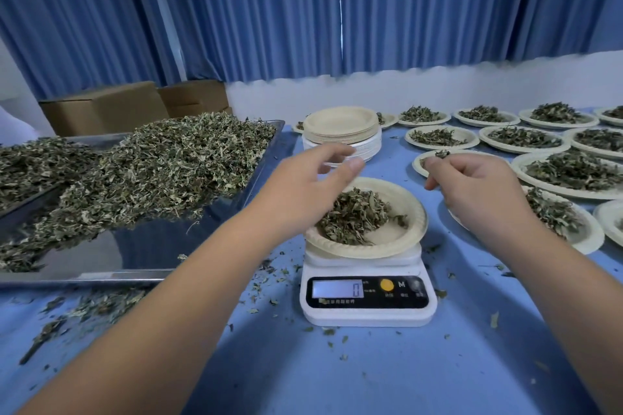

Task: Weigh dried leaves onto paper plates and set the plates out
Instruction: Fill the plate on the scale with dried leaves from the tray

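Observation:
A paper plate point(403, 242) with a small heap of dried leaves point(357, 216) sits on the white digital scale point(367, 300), whose display reads 0. My left hand point(303, 185) hovers over the plate's left side, fingers loosely spread and holding nothing. To the right of the plate, my right hand point(478, 189) is raised and pinches a few dried leaves point(441, 154) in its fingertips. A big pile of dried leaves point(161, 162) fills the steel tray point(141, 246) on the left. A stack of unused paper plates point(342, 131) stands behind the scale.
Several filled paper plates point(526, 138) cover the blue table point(387, 374) at right and back right. Loose leaf crumbs are scattered around the scale and in front of the tray. Cardboard boxes point(111, 106) stand behind the tray, under blue curtains.

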Demonstrator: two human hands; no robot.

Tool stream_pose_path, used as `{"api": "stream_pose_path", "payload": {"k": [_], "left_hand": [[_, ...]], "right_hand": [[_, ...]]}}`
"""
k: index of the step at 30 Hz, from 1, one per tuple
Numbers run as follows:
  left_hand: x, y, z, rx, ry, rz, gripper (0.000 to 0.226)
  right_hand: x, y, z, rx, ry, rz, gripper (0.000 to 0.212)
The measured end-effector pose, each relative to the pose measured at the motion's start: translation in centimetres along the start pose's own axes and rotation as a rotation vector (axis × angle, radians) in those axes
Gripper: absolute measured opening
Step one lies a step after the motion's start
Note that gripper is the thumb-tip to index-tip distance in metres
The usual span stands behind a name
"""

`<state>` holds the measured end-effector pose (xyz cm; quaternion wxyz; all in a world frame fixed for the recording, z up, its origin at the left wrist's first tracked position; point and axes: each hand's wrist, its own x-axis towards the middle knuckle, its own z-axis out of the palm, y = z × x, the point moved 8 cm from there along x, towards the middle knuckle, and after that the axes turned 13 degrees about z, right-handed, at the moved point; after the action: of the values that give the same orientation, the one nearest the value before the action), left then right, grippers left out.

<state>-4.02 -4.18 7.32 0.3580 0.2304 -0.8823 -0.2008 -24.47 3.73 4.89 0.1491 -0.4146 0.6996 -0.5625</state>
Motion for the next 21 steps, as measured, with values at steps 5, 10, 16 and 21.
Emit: {"api": "stream_pose_path", "payload": {"k": [5, 10, 16, 21], "left_hand": [[-3.4, -3.9, -6.3, 0.172, 0.269, -0.122, 0.012], [-6.3, -9.1, -8.4, 0.332, 0.289, -0.37, 0.02], [-5.9, -10.6, -7.0, 0.4, 0.156, -0.395, 0.02], [-6.2, -11.4, -6.7, 0.346, 0.153, -0.421, 0.019]], "right_hand": [[0.1, -0.1, -0.2, 0.007, 0.018, 0.011, 0.037], [0.1, 0.2, 0.0, -0.002, 0.016, 0.005, 0.037], [0.2, 0.7, -0.1, 0.003, 0.018, 0.023, 0.038], [0.0, 0.7, -0.2, -0.056, 0.035, 0.007, 0.038]]}}
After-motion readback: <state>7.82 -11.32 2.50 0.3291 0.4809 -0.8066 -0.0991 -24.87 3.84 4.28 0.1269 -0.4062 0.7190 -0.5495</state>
